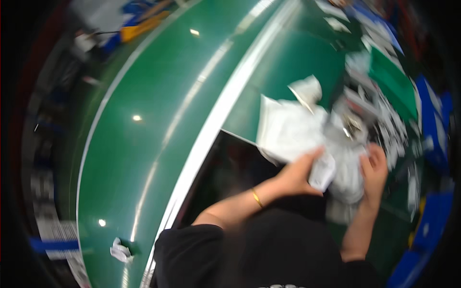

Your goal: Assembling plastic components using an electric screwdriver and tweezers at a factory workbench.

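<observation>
While our left hand [300, 176] curls thumb and fingers around a small white packet [322, 172], our right hand [375, 168] has half-bent fingers beside the cloudy plastic bag [347, 178], though blur means we cannot tell whether they grip it. If our left hold loosens, the packet could slip past the desk [307, 55]'s near edge; clutter [391, 127] crowds our right, while the green surface [158, 86] leftward leaves open room.

Glossy green surface [144, 86], light reflections [137, 118]; pale rail [211, 129]; blue bins [432, 223] right.
</observation>
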Demonstrator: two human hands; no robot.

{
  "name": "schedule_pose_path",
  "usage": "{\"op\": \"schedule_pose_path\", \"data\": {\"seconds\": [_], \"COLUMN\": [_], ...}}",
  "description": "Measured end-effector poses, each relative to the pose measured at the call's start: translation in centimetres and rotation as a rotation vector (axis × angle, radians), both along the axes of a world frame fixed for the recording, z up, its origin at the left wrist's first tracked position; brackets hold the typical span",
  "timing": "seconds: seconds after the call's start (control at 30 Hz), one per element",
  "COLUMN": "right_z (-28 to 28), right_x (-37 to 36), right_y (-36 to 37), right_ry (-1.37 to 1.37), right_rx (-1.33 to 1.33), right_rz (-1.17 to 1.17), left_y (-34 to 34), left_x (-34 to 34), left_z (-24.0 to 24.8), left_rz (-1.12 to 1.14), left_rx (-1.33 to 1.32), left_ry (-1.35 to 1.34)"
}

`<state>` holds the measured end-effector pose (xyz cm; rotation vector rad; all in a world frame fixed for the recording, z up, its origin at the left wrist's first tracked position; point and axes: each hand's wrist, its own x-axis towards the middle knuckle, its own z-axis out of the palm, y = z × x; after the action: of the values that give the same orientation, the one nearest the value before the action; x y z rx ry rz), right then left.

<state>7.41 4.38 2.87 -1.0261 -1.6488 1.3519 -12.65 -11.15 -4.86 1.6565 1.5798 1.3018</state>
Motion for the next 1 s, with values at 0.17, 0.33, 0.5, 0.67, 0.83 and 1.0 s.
{"op": "schedule_pose_path", "data": {"seconds": [0.17,0.33,0.5,0.67,0.83,1.0], "right_z": [1.0,-0.9,-1.8,-2.5,-1.7,-4.5], "right_x": [-3.6,-1.7,-2.7,-1.9,-1.4,-1.7], "right_y": [-2.4,-2.9,-3.9,-4.4,-4.9,-5.0], "right_ry": [0.094,0.019,-0.011,-0.21,-0.367,-0.283], "right_rx": [-0.136,-0.178,-0.205,-0.178,0.439,0.359], "right_rz": [0.251,0.33,0.416,0.375,0.338,0.347], "left_y": [0.4,2.3,1.2,-0.1,0.7,-0.9], "left_x": [-0.2,1.7,0.9,1.2,1.8,1.3], "left_z": [-0.5,-0.6,-0.5,-1.3,-1.2,0.3], "left_rz": [0.013,-0.043,-0.002,0.013,-0.036,-0.01], "left_rx": [0.056,0.058,0.046,-0.009,0.083,0.059], "left_ry": [-0.22,-0.149,-0.201,0.005,-0.12,-0.177]}}
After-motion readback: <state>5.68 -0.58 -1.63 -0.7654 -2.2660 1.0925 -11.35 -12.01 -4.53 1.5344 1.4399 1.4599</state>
